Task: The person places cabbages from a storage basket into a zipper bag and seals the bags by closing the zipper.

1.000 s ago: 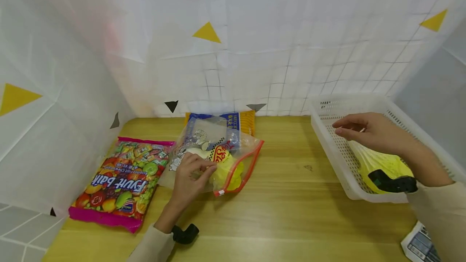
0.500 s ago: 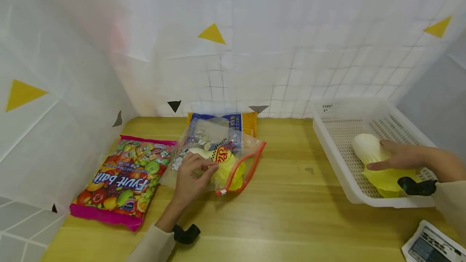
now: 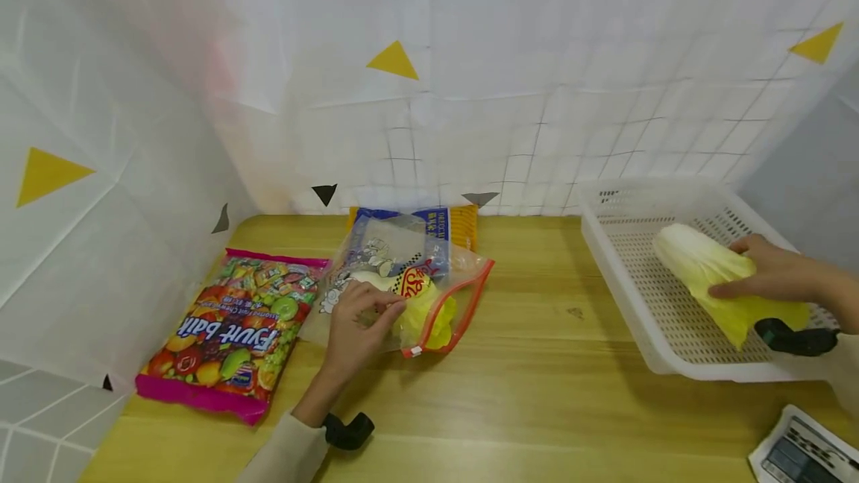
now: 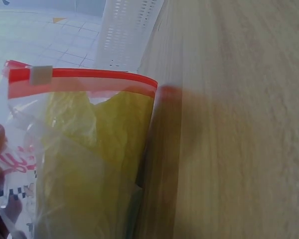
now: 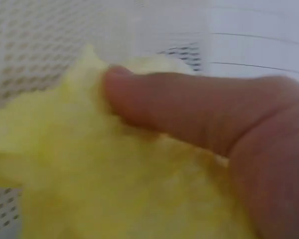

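My right hand [image 3: 781, 273] grips a napa cabbage leaf [image 3: 701, 263], pale at its thick end and yellow toward the frilly end. The leaf is inside the white perforated basket [image 3: 624, 311], tilted, with its pale end pointing away. In the right wrist view the thumb lies across the yellow leaf [image 5: 99, 174], slightly blurred. My left hand [image 3: 359, 323] pinches the film of a clear zip bag [image 3: 385, 244] with a red zipper edge. Another yellow cabbage leaf [image 3: 439, 323] lies inside that bag. The left wrist view shows the bag's mouth and its white slider [image 4: 41, 75].
A Fyuit balll candy bag [image 3: 228, 334] with pink ends lies at the left. A blue and orange packet [image 3: 463, 226] is partly under the zip bag by the back wall. A white and dark boxy item [image 3: 805, 449] sits at the front right. Wooden table [image 3: 537, 393] lies between.
My right hand has come down over the basket, taken hold of the cabbage leaf and lifted and turned it slightly. The left hand has stayed on the zip bag.
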### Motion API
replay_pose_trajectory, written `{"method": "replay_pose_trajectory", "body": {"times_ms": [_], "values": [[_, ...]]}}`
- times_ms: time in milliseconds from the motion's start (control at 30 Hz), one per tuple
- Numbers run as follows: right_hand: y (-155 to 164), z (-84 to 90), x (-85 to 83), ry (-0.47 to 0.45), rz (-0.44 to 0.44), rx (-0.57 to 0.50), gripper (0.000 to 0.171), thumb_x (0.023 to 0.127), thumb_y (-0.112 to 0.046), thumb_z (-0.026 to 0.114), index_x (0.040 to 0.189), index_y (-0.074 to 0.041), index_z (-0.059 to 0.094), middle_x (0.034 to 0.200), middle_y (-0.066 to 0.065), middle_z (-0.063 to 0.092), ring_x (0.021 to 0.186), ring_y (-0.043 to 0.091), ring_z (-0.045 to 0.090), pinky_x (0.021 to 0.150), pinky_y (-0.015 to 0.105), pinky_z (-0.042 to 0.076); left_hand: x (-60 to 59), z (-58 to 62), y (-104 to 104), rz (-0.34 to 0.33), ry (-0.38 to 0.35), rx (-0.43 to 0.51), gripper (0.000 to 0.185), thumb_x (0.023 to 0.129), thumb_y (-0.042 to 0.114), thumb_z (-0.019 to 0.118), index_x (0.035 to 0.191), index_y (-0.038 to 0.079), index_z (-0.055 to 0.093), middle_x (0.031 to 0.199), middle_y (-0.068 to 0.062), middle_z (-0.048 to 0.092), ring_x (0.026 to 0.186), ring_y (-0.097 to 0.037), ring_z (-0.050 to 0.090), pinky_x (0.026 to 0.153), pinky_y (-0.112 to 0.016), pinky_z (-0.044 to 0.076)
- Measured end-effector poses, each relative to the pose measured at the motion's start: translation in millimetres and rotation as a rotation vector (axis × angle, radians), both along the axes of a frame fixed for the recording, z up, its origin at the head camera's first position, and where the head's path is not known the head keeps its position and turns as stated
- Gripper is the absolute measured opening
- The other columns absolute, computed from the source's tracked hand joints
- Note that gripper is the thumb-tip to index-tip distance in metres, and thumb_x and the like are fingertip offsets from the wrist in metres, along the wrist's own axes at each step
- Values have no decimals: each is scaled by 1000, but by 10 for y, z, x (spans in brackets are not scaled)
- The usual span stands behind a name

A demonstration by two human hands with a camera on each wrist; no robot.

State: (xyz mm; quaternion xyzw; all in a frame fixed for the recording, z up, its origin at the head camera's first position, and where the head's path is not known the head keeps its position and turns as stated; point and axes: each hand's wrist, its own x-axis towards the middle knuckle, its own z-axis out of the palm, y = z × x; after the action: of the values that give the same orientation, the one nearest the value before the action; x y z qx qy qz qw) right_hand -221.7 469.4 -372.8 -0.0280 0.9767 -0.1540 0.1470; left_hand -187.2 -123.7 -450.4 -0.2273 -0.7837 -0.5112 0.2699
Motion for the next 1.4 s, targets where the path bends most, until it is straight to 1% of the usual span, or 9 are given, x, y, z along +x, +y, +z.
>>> {"method": "replay_pose_trajectory", "body": {"times_ms": [67,233,367,433,567,700,867,1100,1400], "values": [[-24,106,-1,111,-44,-14,101,89,-43,76,136,23,17,115,50,39,86,47,59,65,50,54,14,30,22,7,-5,6,7,81,-4,80,87,1,79,68,-7,62,75,-24,50,71,-30,38],[-278,392,8,374,-70,-66,96,87,-42,79,153,8,31,135,45,41,100,55,51,65,63,48,15,28,35,38,-38,31,9,81,-3,81,86,6,80,69,-5,61,77,-25,51,72,-35,38],[-640,541,41,479,-54,-115,88,85,-40,82,155,-6,41,139,34,46,100,44,46,60,44,43,-6,-21,8,43,-67,50,9,84,6,82,89,14,81,72,1,61,82,-20,53,74,-35,39],[-831,580,58,500,-49,-150,88,83,-39,84,156,-14,42,140,31,49,98,39,47,63,34,39,-9,-36,-10,36,-83,57,6,87,11,81,90,16,81,74,2,61,84,-17,53,76,-35,40],[-1162,578,86,515,2,-248,88,80,-35,88,156,-28,43,150,24,50,109,38,52,69,34,43,-11,-55,-42,25,-94,53,4,90,16,79,92,17,82,76,4,61,86,-14,53,77,-36,40],[-1448,500,128,500,71,-335,82,80,-29,88,151,-37,48,154,10,50,117,19,53,77,22,45,-15,-60,-50,25,-91,43,4,90,16,78,93,17,81,75,4,60,85,-13,53,77,-36,40],[-1767,357,160,518,152,-460,77,81,-20,87,149,-32,53,140,-10,56,104,2,54,74,13,44,-26,-59,-46,16,-85,47,5,90,14,79,93,16,81,75,5,59,84,-14,52,77,-36,41],[-2065,178,190,520,187,-580,77,82,-15,86,150,-29,52,141,5,59,97,8,54,73,16,48,-44,-77,-20,1,-26,54,9,87,5,80,93,11,81,73,-2,61,81,-19,53,76,-36,40],[-2324,52,241,582,260,-642,77,78,-8,88,147,-23,56,139,2,64,102,3,59,78,15,52,-39,-59,4,50,-55,40,8,84,-3,79,89,4,79,72,-7,59,80,-21,51,75,-42,39]]}}
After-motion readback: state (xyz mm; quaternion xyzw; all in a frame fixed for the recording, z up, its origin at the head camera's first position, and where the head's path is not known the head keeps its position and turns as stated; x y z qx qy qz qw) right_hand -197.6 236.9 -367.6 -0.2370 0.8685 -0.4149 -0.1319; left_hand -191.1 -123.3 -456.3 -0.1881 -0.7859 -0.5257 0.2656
